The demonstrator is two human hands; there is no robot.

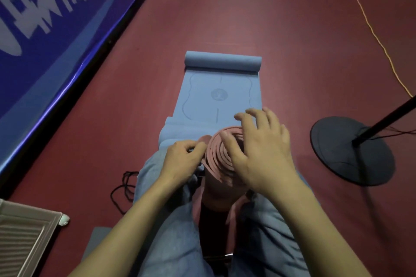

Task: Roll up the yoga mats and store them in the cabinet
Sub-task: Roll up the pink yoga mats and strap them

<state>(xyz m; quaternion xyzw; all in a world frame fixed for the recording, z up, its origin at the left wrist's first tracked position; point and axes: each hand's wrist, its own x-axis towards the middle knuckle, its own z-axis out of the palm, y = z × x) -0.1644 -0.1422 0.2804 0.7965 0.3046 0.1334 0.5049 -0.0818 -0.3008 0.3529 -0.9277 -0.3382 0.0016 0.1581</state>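
1. Fingers (245, 117) of our right hand (258, 153) are spreading wide, palm resting over the coiled top end of the pink rolled mat (216, 159).
2. We are pinching that roll's outer edge with our left hand (182, 157), fingers curled.
3. We are holding the pink rolled mat upright between our knees.
4. Beyond the pink rolled mat, the blue mat (216, 92) is lying on the red floor (292, 29), its far end rolled.
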